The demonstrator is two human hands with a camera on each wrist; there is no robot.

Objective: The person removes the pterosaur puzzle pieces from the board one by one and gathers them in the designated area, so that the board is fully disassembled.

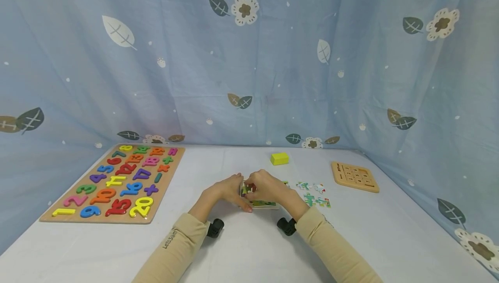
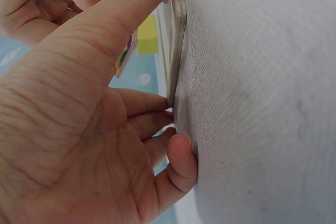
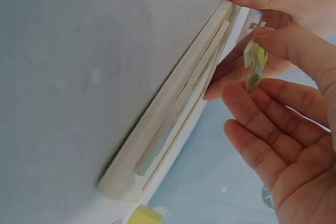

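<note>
A small flat wooden puzzle board (image 1: 269, 207) lies on the white table between the hands. My left hand (image 1: 229, 190) grips its left end, the thumb at the near edge and fingertips at the far side, as the left wrist view shows. Just above the board, my right hand (image 1: 270, 187) pinches a green and yellow jigsaw piece (image 3: 255, 64) between thumb and fingers. The piece is tilted on edge and apart from the board. Some pieces lie in the board, seen edge-on in the right wrist view. Both hands cover much of the board in the head view.
Several loose jigsaw pieces (image 1: 309, 199) lie right of the board. Behind it stands a yellow block (image 1: 279, 158). A wooden number board (image 1: 165, 181) with coloured numerals is at the left, a small wooden number puzzle (image 1: 370, 185) at the right. A blue patterned curtain (image 1: 273, 66) hangs behind.
</note>
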